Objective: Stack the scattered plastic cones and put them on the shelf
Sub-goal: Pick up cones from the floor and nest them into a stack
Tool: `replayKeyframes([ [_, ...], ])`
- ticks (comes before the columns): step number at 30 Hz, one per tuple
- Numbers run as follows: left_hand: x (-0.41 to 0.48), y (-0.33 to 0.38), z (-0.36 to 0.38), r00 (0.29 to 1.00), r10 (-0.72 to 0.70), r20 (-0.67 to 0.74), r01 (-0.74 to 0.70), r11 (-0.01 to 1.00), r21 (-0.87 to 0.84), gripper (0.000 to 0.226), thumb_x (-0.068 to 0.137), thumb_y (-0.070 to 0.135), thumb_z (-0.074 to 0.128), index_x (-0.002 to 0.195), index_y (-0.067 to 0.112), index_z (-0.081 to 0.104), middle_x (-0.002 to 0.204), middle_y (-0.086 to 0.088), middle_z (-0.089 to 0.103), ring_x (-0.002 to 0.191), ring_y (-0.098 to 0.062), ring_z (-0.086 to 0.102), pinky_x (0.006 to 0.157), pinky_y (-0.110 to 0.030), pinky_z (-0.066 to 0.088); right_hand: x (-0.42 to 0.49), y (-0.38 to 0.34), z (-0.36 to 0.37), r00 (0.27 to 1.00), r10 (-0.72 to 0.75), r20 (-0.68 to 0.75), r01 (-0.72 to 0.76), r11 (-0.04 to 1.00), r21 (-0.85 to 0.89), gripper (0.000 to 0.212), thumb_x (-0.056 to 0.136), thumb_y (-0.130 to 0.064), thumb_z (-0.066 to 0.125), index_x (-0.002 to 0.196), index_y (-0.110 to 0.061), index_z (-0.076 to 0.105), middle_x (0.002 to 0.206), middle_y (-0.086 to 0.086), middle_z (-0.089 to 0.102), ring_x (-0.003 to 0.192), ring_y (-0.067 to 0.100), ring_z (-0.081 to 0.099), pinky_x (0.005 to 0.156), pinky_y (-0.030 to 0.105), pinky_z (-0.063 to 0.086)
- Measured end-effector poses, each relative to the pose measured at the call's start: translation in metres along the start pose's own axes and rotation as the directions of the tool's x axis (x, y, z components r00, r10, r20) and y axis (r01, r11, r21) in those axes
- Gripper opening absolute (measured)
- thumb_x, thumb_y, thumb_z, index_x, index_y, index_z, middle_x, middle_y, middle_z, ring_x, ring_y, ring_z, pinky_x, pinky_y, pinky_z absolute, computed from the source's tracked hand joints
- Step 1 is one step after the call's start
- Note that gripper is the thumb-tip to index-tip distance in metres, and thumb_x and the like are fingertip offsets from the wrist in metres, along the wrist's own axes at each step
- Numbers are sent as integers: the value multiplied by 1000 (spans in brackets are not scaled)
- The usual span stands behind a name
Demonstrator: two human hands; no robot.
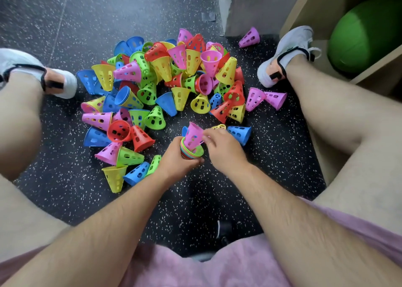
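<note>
— Where's the stack?

— The nested cone stack (191,153) is in my left hand (177,161), fingers wrapped round its base. My right hand (221,147) pinches a pink cone (193,135) onto it.

— The rest?

— Loose cones (165,78) piled on the speckled floor (65,14) at twelve o'clock; shelf (326,8) at two.

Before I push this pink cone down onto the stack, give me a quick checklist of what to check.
1. Left hand grips the stack at its base: ok.
2. Right hand holds the pink cone: ok.
3. Cone lined up with the stack: not ok, it tilts.
4. Cone fully seated: not ok, most of it sticks out.
5. Next cone within reach: ok, blue cone lies beside the right hand.
6. Room on the shelf: cannot tell.
</note>
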State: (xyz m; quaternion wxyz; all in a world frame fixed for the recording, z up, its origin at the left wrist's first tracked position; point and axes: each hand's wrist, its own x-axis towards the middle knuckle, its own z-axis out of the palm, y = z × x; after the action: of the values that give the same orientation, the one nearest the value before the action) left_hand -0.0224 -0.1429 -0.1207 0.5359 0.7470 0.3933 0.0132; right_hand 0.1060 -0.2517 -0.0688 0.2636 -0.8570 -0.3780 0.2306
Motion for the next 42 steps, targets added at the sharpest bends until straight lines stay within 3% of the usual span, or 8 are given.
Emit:
replayKeyframes([
  [4, -3, -3, -12, 997, 6, -72, -9, 999, -52, 47, 75, 15, 88, 106, 29, 55, 94, 11, 67, 73, 12, 63, 66, -11, 47, -1, -12, 5, 972, -3, 235, -26, 992, 123, 30, 100, -38, 51, 128, -34, 61, 122, -10, 64, 109, 11, 58, 96, 31, 46],
  [7, -1, -7, -27, 991, -35, -132, 25, 997, -78, 72, 61, 42, 94, 120, 31, 53, 107, 12, 68, 94, -2, 68, 83, -31, 55, 12, -18, 8, 970, 36, 238, -76, 984, 159, 36, 101, -32, 48, 137, -30, 53, 130, -11, 60, 118, 10, 55, 102, 32, 44],
  [17, 3, -20, -48, 983, -30, -183, 9, 993, -117, 69, 69, 27, 95, 123, 26, 52, 113, 9, 64, 101, -6, 65, 89, -28, 52, 78, -11, 39, 863, -237, 447, 466, 714, -522, 56, 93, -8, 59, 143, -31, 49, 163, 5, 20, 142, 28, 28, 112, 41, 34],
  [23, 4, -22, -48, 983, -45, -177, 24, 992, -121, 68, 69, 27, 94, 122, 26, 51, 112, 8, 64, 101, -8, 65, 87, -28, 52, 74, 12, 48, 937, -221, 271, 312, 876, -368, 18, 99, -14, 57, 115, -14, 66, 132, 7, 49, 119, 30, 48, 96, 44, 47],
  [28, 2, -22, -49, 980, -57, -191, 33, 992, -126, 67, 71, 26, 94, 122, 27, 50, 113, 9, 63, 102, -5, 63, 86, -20, 48, 71, -5, 35, 991, -114, -66, 115, 993, 6, 10, 102, -16, 53, 105, -10, 60, 146, 10, 44, 137, 26, 38, 116, 38, 29],
  [31, 1, -18, -51, 977, -46, -207, 16, 990, -143, 66, 72, 21, 93, 122, 24, 49, 112, 10, 62, 100, -4, 63, 83, -17, 47, 72, -25, 24, 962, -163, -217, 190, 976, 109, 8, 101, -17, 53, 102, -12, 59, 111, 0, 57, 105, 18, 53, 95, 36, 43],
  [35, 3, -10, -53, 968, -28, -249, -21, 981, -191, 65, 66, 27, 91, 117, 28, 50, 110, 3, 66, 96, -12, 67, 87, -33, 56, 65, -50, 23, 959, -238, -153, 265, 946, 188, 12, 102, -21, 52, 108, -15, 61, 99, -4, 58, 88, 15, 53, 75, 25, 37],
  [42, -4, -11, -74, 944, -47, -326, -38, 968, -250, 58, 59, 39, 83, 107, 36, 49, 107, -1, 67, 95, -19, 69, 86, -43, 58, 41, -77, 40, 945, -303, 122, 268, 933, 241, 13, 100, -27, 54, 111, -23, 60, 106, -1, 59, 104, 12, 48, 81, 20, 36],
])
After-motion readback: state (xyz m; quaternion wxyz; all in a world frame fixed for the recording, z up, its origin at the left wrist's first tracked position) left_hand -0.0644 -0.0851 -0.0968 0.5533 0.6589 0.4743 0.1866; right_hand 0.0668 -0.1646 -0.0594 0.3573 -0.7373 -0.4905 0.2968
